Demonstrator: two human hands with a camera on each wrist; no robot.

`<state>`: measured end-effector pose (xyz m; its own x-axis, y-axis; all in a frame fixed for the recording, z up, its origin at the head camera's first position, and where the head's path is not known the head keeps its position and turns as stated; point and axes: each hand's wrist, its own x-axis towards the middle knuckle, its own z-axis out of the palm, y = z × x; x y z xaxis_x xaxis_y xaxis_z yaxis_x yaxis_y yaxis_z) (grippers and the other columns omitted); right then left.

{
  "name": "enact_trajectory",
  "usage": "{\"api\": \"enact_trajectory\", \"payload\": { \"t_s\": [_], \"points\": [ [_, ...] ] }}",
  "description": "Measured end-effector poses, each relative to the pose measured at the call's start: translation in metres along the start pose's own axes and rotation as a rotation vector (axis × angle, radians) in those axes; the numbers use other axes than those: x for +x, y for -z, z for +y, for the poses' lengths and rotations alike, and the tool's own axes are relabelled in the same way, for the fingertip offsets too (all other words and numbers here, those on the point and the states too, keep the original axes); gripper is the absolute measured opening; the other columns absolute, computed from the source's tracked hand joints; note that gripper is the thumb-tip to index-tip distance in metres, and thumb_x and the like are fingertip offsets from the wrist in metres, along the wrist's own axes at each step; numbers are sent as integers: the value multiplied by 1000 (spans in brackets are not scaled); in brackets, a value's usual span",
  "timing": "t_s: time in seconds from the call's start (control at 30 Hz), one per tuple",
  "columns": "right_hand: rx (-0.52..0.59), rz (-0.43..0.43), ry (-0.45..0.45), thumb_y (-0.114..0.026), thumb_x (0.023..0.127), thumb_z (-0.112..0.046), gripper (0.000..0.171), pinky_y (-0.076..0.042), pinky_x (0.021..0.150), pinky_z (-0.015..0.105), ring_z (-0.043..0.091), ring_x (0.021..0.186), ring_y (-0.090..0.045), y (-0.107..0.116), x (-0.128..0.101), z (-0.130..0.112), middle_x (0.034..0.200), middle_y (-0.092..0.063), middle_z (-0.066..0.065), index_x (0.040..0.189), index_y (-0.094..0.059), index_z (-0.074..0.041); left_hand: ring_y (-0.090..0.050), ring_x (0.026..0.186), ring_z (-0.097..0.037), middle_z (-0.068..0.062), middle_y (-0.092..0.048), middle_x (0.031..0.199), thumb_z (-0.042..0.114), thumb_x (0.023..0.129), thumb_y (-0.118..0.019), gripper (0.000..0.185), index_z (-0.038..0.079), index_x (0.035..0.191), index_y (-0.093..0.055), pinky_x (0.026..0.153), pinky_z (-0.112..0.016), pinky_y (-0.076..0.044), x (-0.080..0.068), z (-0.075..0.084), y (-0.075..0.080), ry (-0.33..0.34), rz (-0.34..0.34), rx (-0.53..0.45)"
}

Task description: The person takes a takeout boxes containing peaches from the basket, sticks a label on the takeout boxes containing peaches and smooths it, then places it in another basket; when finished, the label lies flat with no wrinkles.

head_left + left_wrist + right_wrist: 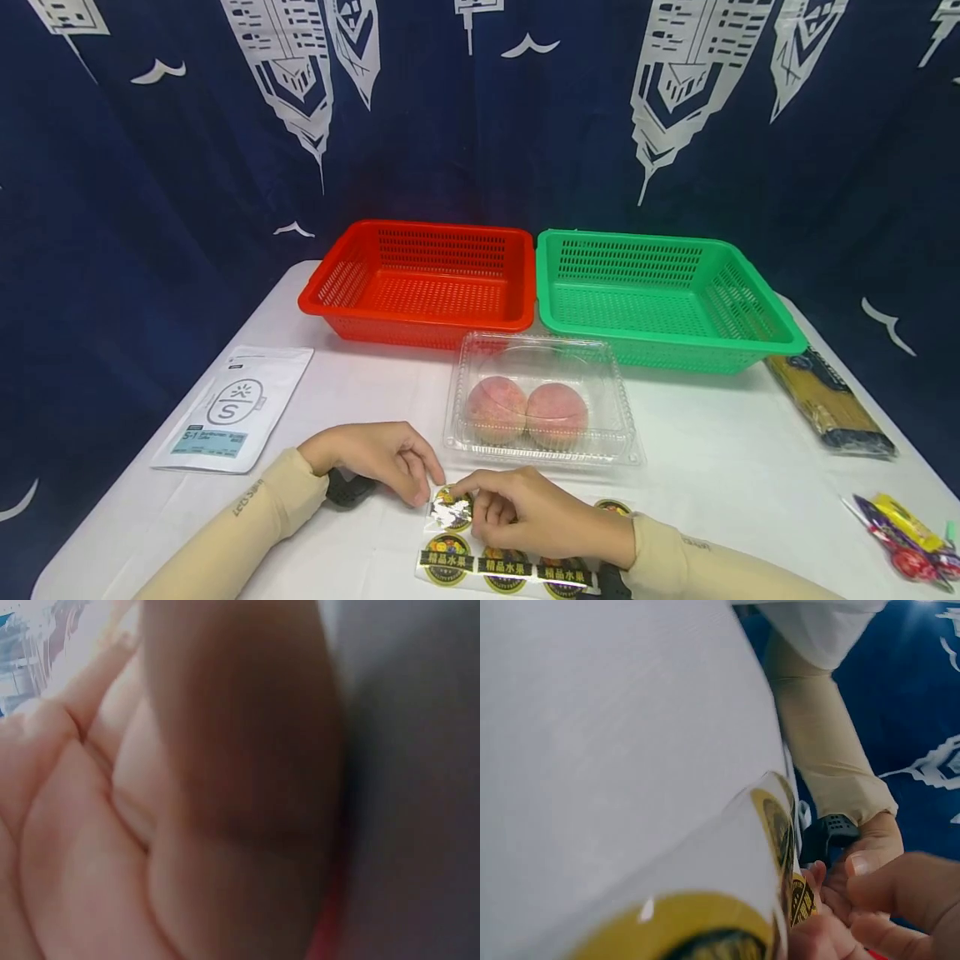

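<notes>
Sticker sheet (501,565): long axis left-right; corner lifted; left hand (378,459) and right hand (525,510) pinch it

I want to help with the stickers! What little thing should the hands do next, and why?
Probably peel that one sticker free of the sticker sheet. The left hand and right hand both pinch the lifted corner of the sheet, and the clear box of two peaches just behind shows no sticker on its lid.
</notes>
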<state>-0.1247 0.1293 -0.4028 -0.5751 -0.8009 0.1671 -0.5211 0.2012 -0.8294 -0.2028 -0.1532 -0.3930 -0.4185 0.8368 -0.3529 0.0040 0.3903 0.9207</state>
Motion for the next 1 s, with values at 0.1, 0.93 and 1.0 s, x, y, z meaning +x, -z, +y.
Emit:
{"api": "enact_trajectory", "payload": {
  "t_s": [0.1, 0.93, 1.0],
  "points": [
    [-34, 28, 18, -70, 95, 8, 46, -60, 71, 20, -10, 76, -58, -3, 2, 8, 87, -72, -2, 140, -65, 1, -63, 74, 0, 3, -79, 88, -4, 89, -77, 32, -13, 119, -71, 65, -15, -47, 2, -1, -2, 7, -2, -1],
    [-214, 152, 25, -83, 88, 2, 24, -50, 55, 13, -13, 63, -47, -11, 8, 20, 74, -59, -10, 104, -67, -7, -63, 58, 0, 8, -72, 68, -3, 94, -72, 9, -3, 102, -75, 49, -13, -43, 13, 0, -23, 52, -60, -2],
    [-228, 150, 25, -84, 88, 1, 22, -48, 54, 13, -13, 62, -45, -12, 8, 18, 72, -57, -11, 94, -66, -9, -63, 58, 0, 7, -72, 68, -4, 92, -73, 8, -2, 100, -75, 49, -13, -43, 13, 0, -24, 52, -56, -3]
  ]
}}
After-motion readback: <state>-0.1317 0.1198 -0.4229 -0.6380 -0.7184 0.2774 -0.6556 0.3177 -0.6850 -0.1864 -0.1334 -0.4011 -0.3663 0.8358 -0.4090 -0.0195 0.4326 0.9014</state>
